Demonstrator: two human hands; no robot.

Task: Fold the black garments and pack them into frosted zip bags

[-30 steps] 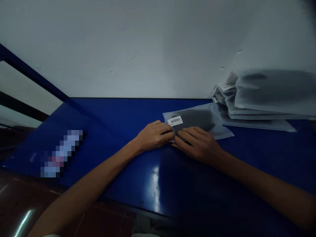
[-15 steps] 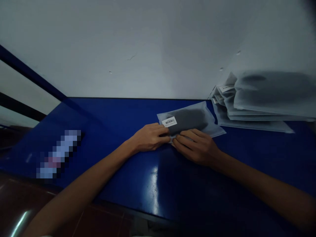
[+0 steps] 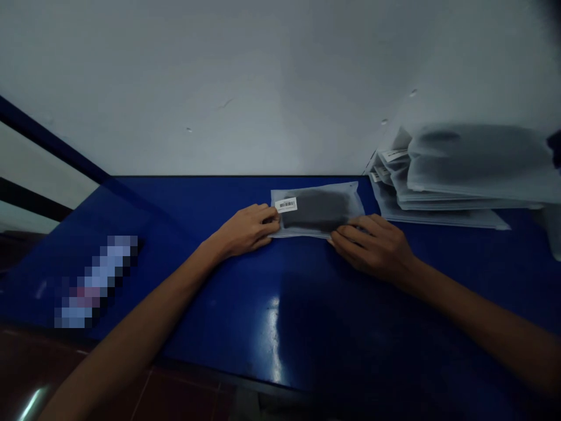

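Observation:
A frosted plastic zip bag with something dark inside lies on the blue table. Near its left end is a white barcode label. My left hand grips the bag's left edge, just below the label. At the lower right, my right hand pinches the bag's near edge between thumb and fingers. The near edge runs fairly straight between the two hands.
At the back right, several similar frosted bags with dark contents are stacked against the white wall. A pixelated long object lies on the table's left side. Tiled floor shows beyond the front edge.
My right hand has slid right along the bag's near edge, away from my left hand. The bag has turned to lie straighter, and its near edge is more exposed.

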